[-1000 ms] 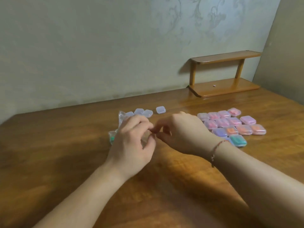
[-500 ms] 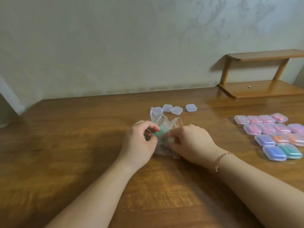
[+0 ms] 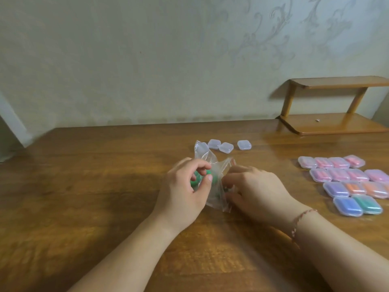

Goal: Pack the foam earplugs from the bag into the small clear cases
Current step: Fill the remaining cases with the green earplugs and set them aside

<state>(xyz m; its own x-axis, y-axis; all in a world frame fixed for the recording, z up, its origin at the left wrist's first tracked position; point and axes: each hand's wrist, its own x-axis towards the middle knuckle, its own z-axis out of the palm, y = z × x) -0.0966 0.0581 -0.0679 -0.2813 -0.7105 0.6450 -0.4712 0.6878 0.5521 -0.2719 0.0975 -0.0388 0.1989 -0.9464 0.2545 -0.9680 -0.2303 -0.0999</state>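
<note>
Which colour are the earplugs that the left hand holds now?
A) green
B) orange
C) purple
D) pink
A: the left hand curls its fingers round green earplugs beside the clear plastic bag, which the right hand grips.

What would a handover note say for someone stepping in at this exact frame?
Left hand grips green earplugs at the clear bag.
Right hand pinches the bag's other side.
Done: filled cases lie in rows on the right of the table.
Left: three empty cases wait behind the bag; the green earplugs go in next.
</note>
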